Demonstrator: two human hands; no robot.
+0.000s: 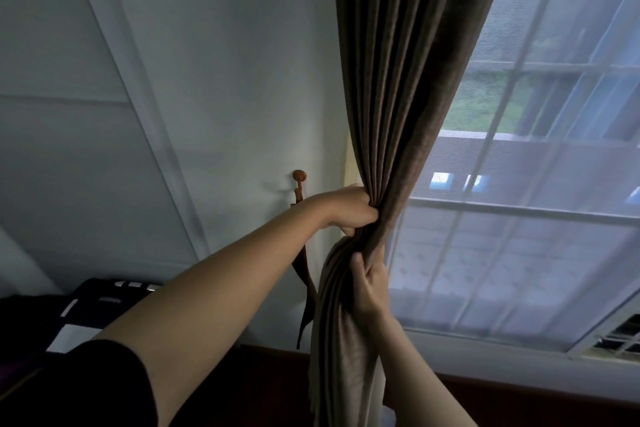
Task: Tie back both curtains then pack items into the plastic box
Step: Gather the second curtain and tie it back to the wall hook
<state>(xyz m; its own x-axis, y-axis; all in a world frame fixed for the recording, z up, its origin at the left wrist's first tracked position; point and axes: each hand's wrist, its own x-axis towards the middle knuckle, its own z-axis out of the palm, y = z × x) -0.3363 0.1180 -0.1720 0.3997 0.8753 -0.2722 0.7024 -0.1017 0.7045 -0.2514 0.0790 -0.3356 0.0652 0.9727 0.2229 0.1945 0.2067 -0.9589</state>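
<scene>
- The window point(519, 253) fills the right side, and the brown curtain point(398, 97) hangs down its left edge, drawn in from a wide top to a tight waist, long axis running top to bottom.
- Left hand point(353, 208) is at that waist, fingers wrapped right round the bunched folds, a full fist on the cloth.
- Right hand point(367, 277) sits just below it, fingers curled into the same bundle, pinning the lower folds together.
- Here's the one that matters: the tieback strap point(306, 288) dangles just left of the gathered curtain, hanging vertically down the wall point(225, 80), partly hidden behind the left forearm.
- It hangs from the small wooden hook point(299, 176), up and left of the left hand. That's the nearer hand, I'd say; the right could hold the bundle while the left reaches.
</scene>
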